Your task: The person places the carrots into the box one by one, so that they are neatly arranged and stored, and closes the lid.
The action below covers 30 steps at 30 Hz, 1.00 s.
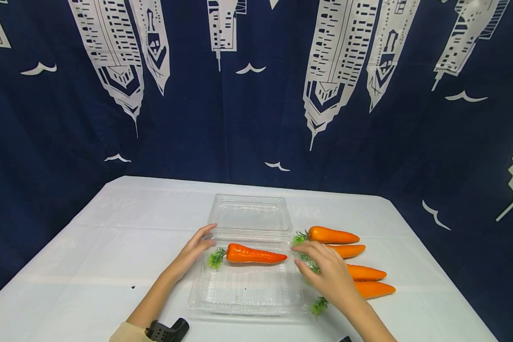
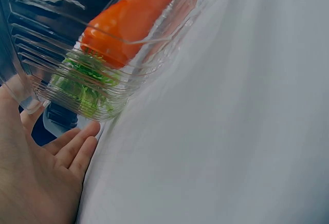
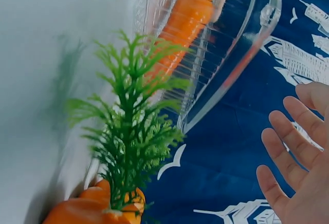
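Observation:
A clear plastic clamshell box [image 1: 265, 297] lies opened out, its lid [image 1: 251, 213] folded back to the far side. One orange carrot [image 1: 256, 255] with a green leafy top [image 1: 216, 258] lies across the base, leaves to the left. My left hand [image 1: 192, 254] is at the box's left side, fingers extended and thumb right at the rim. Over the leafy ends of the other carrots, beside the box's right edge, is my right hand [image 1: 325, 268]. Its fingers [image 3: 288, 157] are spread and hold nothing in the right wrist view.
Right of the box, several more carrots [image 1: 333, 235] lie in a rough column, tips pointing right, partly hidden by my right hand. A white cloth [image 1: 90, 266] covers the table. Behind it hangs a dark blue curtain [image 1: 256, 118] with white building prints.

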Each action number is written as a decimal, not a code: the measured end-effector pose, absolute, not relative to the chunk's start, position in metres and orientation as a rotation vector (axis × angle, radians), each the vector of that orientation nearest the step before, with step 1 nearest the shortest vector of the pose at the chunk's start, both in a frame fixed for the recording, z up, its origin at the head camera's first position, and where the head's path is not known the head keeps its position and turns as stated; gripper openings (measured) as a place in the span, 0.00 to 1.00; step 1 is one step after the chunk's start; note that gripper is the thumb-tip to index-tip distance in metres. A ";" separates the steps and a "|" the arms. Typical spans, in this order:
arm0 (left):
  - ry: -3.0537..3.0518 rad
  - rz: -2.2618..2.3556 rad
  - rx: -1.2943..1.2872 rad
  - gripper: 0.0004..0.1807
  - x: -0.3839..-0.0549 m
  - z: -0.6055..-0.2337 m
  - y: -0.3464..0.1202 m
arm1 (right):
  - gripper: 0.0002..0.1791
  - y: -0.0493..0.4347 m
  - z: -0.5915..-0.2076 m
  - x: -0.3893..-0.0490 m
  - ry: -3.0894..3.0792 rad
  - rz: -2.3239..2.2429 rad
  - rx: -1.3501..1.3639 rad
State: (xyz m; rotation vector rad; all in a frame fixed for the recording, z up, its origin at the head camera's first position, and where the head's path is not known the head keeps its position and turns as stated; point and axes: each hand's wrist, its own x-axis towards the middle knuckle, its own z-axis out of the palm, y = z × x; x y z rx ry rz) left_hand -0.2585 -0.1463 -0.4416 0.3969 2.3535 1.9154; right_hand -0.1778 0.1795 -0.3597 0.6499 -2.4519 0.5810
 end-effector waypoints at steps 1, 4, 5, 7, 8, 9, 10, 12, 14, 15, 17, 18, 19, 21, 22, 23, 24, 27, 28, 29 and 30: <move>2.354 1.914 0.398 0.27 -0.258 -0.442 -0.146 | 0.14 0.181 -0.359 -0.177 -2.456 0.587 0.641; 2.355 1.911 0.385 0.27 -0.258 -0.441 -0.145 | 0.15 0.184 -0.360 -0.176 -2.457 0.589 0.628; 2.354 1.911 0.385 0.27 -0.258 -0.441 -0.145 | 0.15 0.185 -0.360 -0.175 -2.452 0.584 0.628; 2.356 1.908 0.386 0.27 -0.258 -0.440 -0.145 | 0.16 0.188 -0.361 -0.175 -2.441 0.573 0.632; 2.357 1.908 0.386 0.27 -0.257 -0.440 -0.145 | 0.16 0.189 -0.361 -0.175 -2.434 0.566 0.637; 2.357 1.908 0.385 0.27 -0.257 -0.440 -0.145 | 0.16 0.190 -0.362 -0.175 -2.428 0.561 0.642; 2.356 1.910 0.383 0.27 -0.257 -0.440 -0.145 | 0.16 0.191 -0.362 -0.175 -2.423 0.553 0.645; 2.359 1.909 0.381 0.27 -0.258 -0.440 -0.145 | 0.16 0.193 -0.363 -0.174 -2.415 0.534 0.648; 2.359 1.911 0.380 0.27 -0.258 -0.440 -0.145 | 0.16 0.196 -0.365 -0.174 -2.410 0.519 0.649; 2.358 1.913 0.381 0.27 -0.258 -0.440 -0.145 | 0.16 0.197 -0.365 -0.173 -2.408 0.510 0.647; 2.356 1.915 0.387 0.27 -0.258 -0.440 -0.145 | 0.16 0.199 -0.366 -0.172 -2.410 0.498 0.637; 2.355 1.915 0.392 0.27 -0.258 -0.440 -0.145 | 0.16 0.200 -0.366 -0.172 -2.413 0.495 0.630; 2.352 1.917 0.393 0.27 -0.258 -0.441 -0.145 | 0.16 0.200 -0.366 -0.171 -2.420 0.498 0.623; 2.347 1.922 0.398 0.28 -0.258 -0.441 -0.146 | 0.16 0.202 -0.366 -0.169 -2.447 0.504 0.599; 2.346 1.922 0.400 0.28 -0.258 -0.441 -0.146 | 0.15 0.203 -0.366 -0.168 -2.464 0.511 0.586; 2.346 1.921 0.403 0.28 -0.258 -0.441 -0.146 | 0.15 0.204 -0.366 -0.167 -2.480 0.519 0.571; 2.347 1.918 0.407 0.28 -0.258 -0.441 -0.146 | 0.15 0.205 -0.365 -0.166 -2.496 0.528 0.558; 2.351 1.915 0.411 0.28 -0.259 -0.441 -0.146 | 0.16 0.209 -0.364 -0.164 -2.521 0.537 0.533; 2.354 1.910 0.413 0.28 -0.259 -0.441 -0.146 | 0.17 0.210 -0.364 -0.163 -2.519 0.534 0.531; 2.355 1.908 0.416 0.28 -0.259 -0.441 -0.146 | 0.17 0.212 -0.365 -0.163 -2.517 0.530 0.527; 2.356 1.908 0.416 0.27 -0.259 -0.441 -0.146 | 0.18 0.213 -0.365 -0.163 -2.512 0.524 0.528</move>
